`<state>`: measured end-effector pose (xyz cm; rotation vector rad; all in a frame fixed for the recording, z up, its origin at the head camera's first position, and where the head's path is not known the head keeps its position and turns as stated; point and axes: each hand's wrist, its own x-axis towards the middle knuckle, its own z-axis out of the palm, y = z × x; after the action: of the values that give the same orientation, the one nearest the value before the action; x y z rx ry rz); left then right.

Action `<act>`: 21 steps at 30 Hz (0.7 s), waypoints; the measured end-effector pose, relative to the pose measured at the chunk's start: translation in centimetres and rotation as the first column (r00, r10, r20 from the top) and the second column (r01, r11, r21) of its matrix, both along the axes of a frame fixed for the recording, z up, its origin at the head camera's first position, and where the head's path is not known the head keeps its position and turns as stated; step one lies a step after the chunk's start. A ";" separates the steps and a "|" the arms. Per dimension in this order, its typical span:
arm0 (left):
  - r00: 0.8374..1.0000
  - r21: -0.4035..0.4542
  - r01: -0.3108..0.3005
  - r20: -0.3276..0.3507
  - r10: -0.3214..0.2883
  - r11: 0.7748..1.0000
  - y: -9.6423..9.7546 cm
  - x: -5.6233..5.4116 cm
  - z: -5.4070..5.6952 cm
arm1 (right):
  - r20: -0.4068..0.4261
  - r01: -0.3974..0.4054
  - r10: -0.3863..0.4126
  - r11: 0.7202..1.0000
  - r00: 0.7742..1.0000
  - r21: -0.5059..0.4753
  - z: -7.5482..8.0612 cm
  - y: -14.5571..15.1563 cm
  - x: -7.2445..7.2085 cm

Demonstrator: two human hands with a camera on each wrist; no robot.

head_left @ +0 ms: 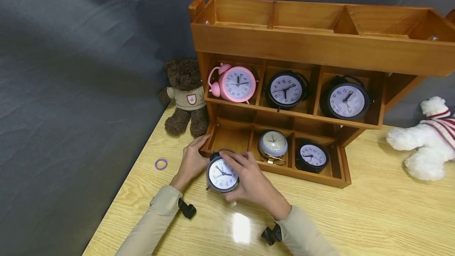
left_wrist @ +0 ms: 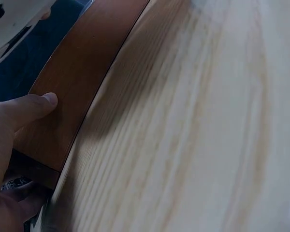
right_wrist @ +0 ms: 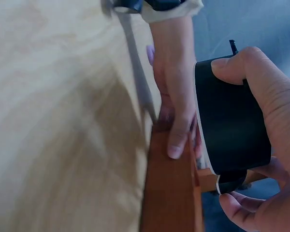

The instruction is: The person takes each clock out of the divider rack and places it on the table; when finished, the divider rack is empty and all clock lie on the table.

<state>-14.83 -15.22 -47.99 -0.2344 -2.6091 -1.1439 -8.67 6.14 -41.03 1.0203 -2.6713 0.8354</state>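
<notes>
A black alarm clock [head_left: 222, 173] with a white dial is gripped by my right hand [head_left: 249, 179], in front of the lower tray's left compartment. The right wrist view shows its dark casing [right_wrist: 232, 116] between thumb and fingers. My left hand [head_left: 193, 161] holds the front left corner of the wooden shelf's lower tray [head_left: 302, 176]. In the left wrist view its thumb presses the tray's front board [left_wrist: 82, 96], with the fingers round the end. Beside the bare left compartment sit a pale rounded clock [head_left: 273, 144] and a small black clock [head_left: 312, 156].
Above, the middle tier holds a pink twin-bell clock [head_left: 238, 84] and two black clocks [head_left: 286, 89]. A brown teddy bear [head_left: 185, 94] sits left of the shelf, near a purple ring [head_left: 161, 164]. A white plush toy [head_left: 426, 141] lies at the right.
</notes>
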 end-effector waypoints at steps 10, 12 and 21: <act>1.000 -0.032 -0.008 0.009 0.008 0.999 0.1 0.2 0.1 | 0.081 -0.006 0.005 1.000 0.997 0.015 -2.0 -0.9 1.6; 1.000 -0.030 -0.002 0.006 0.003 1.000 0.1 0.2 0.1 | 0.087 0.002 -0.004 1.000 0.996 0.021 -2.4 -1.0 1.8; 1.000 -0.031 -0.005 0.008 0.005 1.000 0.1 0.0 -0.1 | 0.166 0.016 -0.024 0.999 0.986 0.050 -3.9 -1.3 1.7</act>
<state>-14.84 -15.13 -48.09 -0.2305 -2.6343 -1.1055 -6.94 4.80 -44.96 0.9722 -2.8492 0.8937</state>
